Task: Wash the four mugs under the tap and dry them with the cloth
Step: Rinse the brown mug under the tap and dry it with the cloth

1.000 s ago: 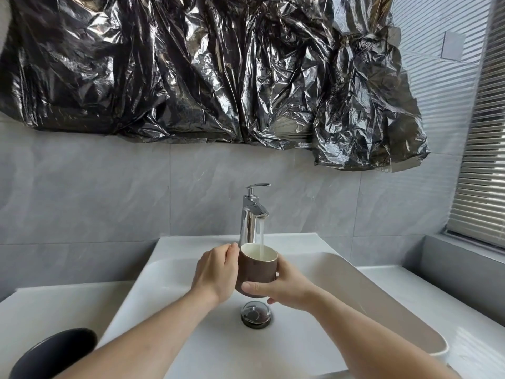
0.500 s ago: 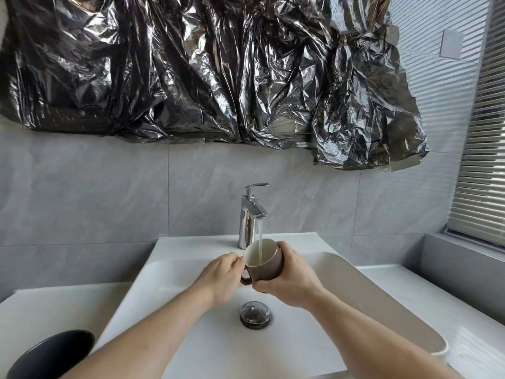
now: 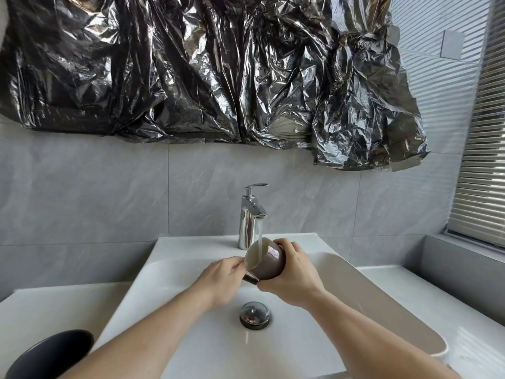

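Note:
A brown mug (image 3: 269, 262) with a cream inside is tilted with its mouth toward the left, under the running chrome tap (image 3: 250, 217). Water streams onto its rim. My right hand (image 3: 291, 274) wraps around the mug's body from the right. My left hand (image 3: 222, 277) touches the rim with thumb and fingers. Both hands are over the white sink (image 3: 191, 269), above the drain plug (image 3: 255, 314). The other mugs and the cloth are out of sight.
A dark round object (image 3: 52, 354) sits on the white counter at the lower left. Crumpled black plastic sheeting (image 3: 205, 69) covers the wall above the tap. A window blind (image 3: 481, 160) is at the right. The grey ledge (image 3: 464, 258) runs under it.
The mug went from upright to tilted with its mouth leftward, and rose closer to the spout. My right hand moved from under the mug to around its side.

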